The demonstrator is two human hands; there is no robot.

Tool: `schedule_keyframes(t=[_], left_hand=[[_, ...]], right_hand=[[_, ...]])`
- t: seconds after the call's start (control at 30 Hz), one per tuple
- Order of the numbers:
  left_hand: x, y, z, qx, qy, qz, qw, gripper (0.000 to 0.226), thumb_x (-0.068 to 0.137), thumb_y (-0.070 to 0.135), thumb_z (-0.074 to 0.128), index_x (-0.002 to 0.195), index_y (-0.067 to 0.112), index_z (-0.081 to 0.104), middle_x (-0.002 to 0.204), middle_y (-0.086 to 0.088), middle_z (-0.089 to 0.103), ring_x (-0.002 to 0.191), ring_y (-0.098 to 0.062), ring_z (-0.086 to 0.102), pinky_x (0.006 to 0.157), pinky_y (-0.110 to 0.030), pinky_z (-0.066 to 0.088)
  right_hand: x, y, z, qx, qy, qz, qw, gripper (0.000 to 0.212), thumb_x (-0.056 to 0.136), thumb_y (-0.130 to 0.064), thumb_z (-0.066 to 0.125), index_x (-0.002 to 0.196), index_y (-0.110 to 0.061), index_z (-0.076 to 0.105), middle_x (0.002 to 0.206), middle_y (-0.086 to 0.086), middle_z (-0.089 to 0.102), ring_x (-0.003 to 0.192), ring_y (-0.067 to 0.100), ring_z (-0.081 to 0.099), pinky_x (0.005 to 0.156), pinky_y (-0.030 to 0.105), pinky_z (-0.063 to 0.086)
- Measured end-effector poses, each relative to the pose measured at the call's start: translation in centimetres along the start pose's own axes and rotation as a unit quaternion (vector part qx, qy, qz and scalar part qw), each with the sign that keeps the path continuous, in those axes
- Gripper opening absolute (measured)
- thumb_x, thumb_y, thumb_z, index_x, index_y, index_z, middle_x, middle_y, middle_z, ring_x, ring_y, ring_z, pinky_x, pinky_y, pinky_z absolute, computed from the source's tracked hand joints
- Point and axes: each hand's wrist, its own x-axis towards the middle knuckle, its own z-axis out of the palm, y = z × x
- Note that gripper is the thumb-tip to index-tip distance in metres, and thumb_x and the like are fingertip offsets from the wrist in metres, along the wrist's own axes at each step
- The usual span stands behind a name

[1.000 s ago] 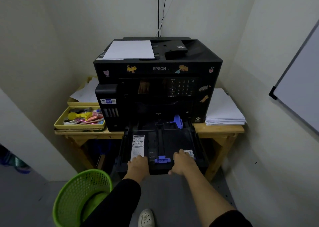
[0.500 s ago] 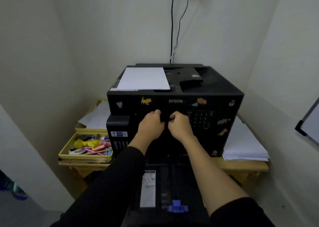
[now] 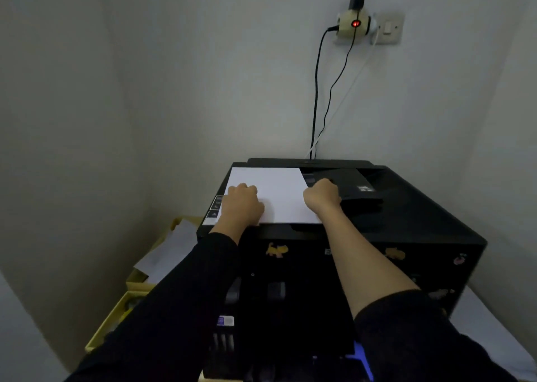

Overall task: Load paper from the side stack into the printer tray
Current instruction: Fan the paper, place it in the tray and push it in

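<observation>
A white sheaf of paper (image 3: 279, 191) lies on top of the black printer (image 3: 412, 224). My left hand (image 3: 242, 206) is curled over its left edge and my right hand (image 3: 321, 197) is curled on its right edge. The paper's front edge juts a little past the printer's lid. The side stack of white paper (image 3: 491, 326) shows only partly at the lower right, beside the printer. The pulled-out printer tray (image 3: 360, 355) is mostly hidden under my arms; just its blue guide shows at the bottom.
Yellow desk trays (image 3: 130, 303) with loose sheets (image 3: 171, 251) stand left of the printer. Cables (image 3: 316, 97) run up the back wall to a socket (image 3: 369, 27). Walls close in on both sides.
My hands left the tray's front edge, passed the printer's control panel, and now rest on the paper on the lid. My view has tilted upward and moved closer.
</observation>
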Motion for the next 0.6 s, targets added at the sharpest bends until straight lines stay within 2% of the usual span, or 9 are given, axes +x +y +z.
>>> schedule_keyframes(t=[0.1, 0.17, 0.23, 0.3, 0.37, 0.43, 0.47, 0.53, 0.6], left_hand=[[1.4, -0.3, 0.2, 0.032, -0.031, -0.016, 0.999, 0.035, 0.087, 0.022, 0.043, 0.113, 0.006, 0.060, 0.120, -0.012, 0.057, 0.114, -0.032, 0.052, 0.095, -0.042, 0.043], [2.3, -0.4, 0.1, 0.017, -0.045, -0.019, 0.999, 0.035, 0.083, 0.020, 0.044, 0.105, 0.000, 0.062, 0.114, -0.016, 0.061, 0.107, -0.034, 0.057, 0.091, -0.043, 0.048], [3.0, -0.4, -0.1, 0.002, -0.062, -0.021, 0.998, 0.036, 0.081, 0.020, 0.045, 0.101, -0.004, 0.063, 0.110, -0.019, 0.064, 0.104, -0.035, 0.060, 0.087, -0.042, 0.050], [3.5, -0.4, -0.3, -0.011, -0.076, -0.032, 0.997, 0.029, 0.080, 0.021, 0.047, 0.093, 0.000, 0.063, 0.111, -0.020, 0.064, 0.105, -0.035, 0.060, 0.080, -0.038, 0.049], [4.1, -0.5, -0.3, -0.045, -0.089, -0.069, 0.993, 0.026, 0.081, 0.027, 0.051, 0.093, 0.005, 0.058, 0.115, -0.017, 0.062, 0.108, -0.033, 0.059, 0.078, -0.034, 0.046], [4.6, -0.8, -0.6, -0.124, -0.065, -0.128, 0.982, 0.040, 0.081, 0.032, 0.055, 0.110, 0.005, 0.058, 0.120, -0.013, 0.059, 0.111, -0.032, 0.056, 0.086, -0.036, 0.047], [4.7, -1.1, -0.9, -0.169, -0.035, -0.165, 0.971, 0.043, 0.080, 0.033, 0.057, 0.113, 0.005, 0.057, 0.120, -0.012, 0.059, 0.110, -0.032, 0.056, 0.086, -0.036, 0.047], [5.3, -1.8, -1.5, -0.290, 0.005, -0.225, 0.930, 0.045, 0.081, 0.034, 0.058, 0.116, 0.006, 0.057, 0.120, -0.010, 0.059, 0.110, -0.033, 0.057, 0.087, -0.037, 0.047], [5.8, -2.3, -2.2, -0.436, -0.028, -0.250, 0.864, 0.047, 0.088, 0.029, 0.058, 0.126, 0.002, 0.053, 0.123, -0.009, 0.056, 0.120, -0.034, 0.054, 0.092, -0.037, 0.045]], right_hand=[[1.7, -0.4, 0.5, 0.001, -0.044, 0.017, 0.999, 0.028, 0.090, -0.006, 0.047, 0.113, 0.005, 0.058, 0.121, 0.020, 0.059, 0.107, 0.037, 0.059, 0.085, 0.036, 0.048], [2.6, -0.9, 0.4, 0.007, -0.058, 0.025, 0.998, 0.013, 0.089, -0.005, 0.049, 0.092, 0.001, 0.059, 0.110, 0.018, 0.059, 0.085, 0.028, 0.062, 0.076, 0.033, 0.049], [3.4, -1.6, 0.4, 0.031, -0.079, 0.029, 0.996, 0.025, 0.089, -0.006, 0.048, 0.065, -0.012, 0.044, 0.098, 0.011, 0.051, 0.063, 0.017, 0.048, 0.068, 0.029, 0.043], [3.9, -2.4, 0.3, 0.033, -0.100, 0.028, 0.994, 0.033, 0.092, -0.006, 0.044, 0.061, -0.013, 0.036, 0.090, 0.009, 0.048, 0.062, 0.019, 0.044, 0.062, 0.027, 0.041], [4.2, -2.7, 0.3, 0.033, -0.094, 0.028, 0.995, 0.027, 0.093, -0.004, 0.043, 0.066, -0.002, 0.043, 0.089, 0.015, 0.051, 0.061, 0.023, 0.048, 0.052, 0.026, 0.039], [4.7, -2.6, 0.0, 0.079, -0.078, 0.017, 0.994, 0.016, 0.091, 0.001, 0.043, 0.091, 0.010, 0.057, 0.105, 0.023, 0.059, 0.077, 0.029, 0.057, 0.061, 0.029, 0.044], [5.1, -2.4, -0.4, 0.099, -0.068, 0.017, 0.993, 0.022, 0.091, 0.003, 0.043, 0.104, 0.011, 0.058, 0.113, 0.024, 0.060, 0.084, 0.030, 0.058, 0.067, 0.030, 0.044], [5.6, -2.2, -1.4, 0.115, -0.061, 0.023, 0.991, 0.027, 0.091, 0.003, 0.045, 0.113, 0.012, 0.056, 0.120, 0.026, 0.059, 0.092, 0.031, 0.057, 0.072, 0.032, 0.042], [5.8, -2.2, -2.4, 0.118, -0.062, 0.025, 0.991, 0.029, 0.092, 0.002, 0.046, 0.117, 0.015, 0.053, 0.124, 0.027, 0.057, 0.101, 0.033, 0.057, 0.074, 0.033, 0.039]])
